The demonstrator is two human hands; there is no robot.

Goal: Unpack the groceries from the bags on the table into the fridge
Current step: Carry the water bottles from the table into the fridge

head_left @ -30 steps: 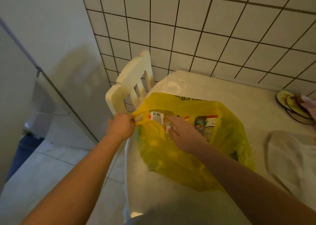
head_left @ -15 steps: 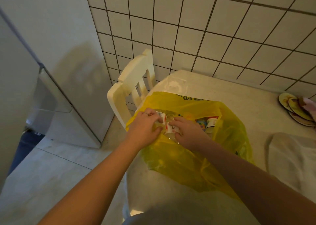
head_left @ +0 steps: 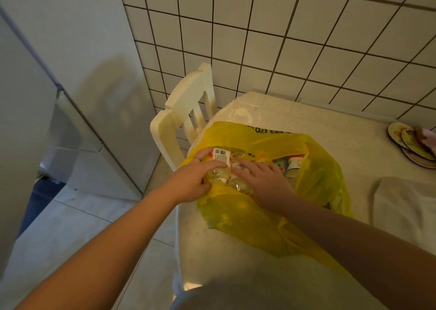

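Observation:
A yellow plastic bag [head_left: 264,217] lies open on the white table [head_left: 330,130]. At its mouth is a shrink-wrapped pack of clear bottles [head_left: 223,158] with a white and red barcode label. My left hand [head_left: 191,180] grips the pack's left side. My right hand [head_left: 264,180] lies over its right side, fingers curled on the wrap. Further right inside the bag stand other small jars or cartons [head_left: 293,164], partly hidden. The white fridge [head_left: 77,78] stands to the left, door shut.
A white chair [head_left: 181,114] is tucked between fridge and table, touching the bag's left. Round coasters [head_left: 410,144] lie at the table's far right and a white cloth [head_left: 405,206] lies beside the bag. Tiled wall behind; tiled floor at lower left.
My left hand let go of the bag's handle and moved right onto the bottle pack. Both hands now hold the pack, which has risen slightly at the bag's mouth.

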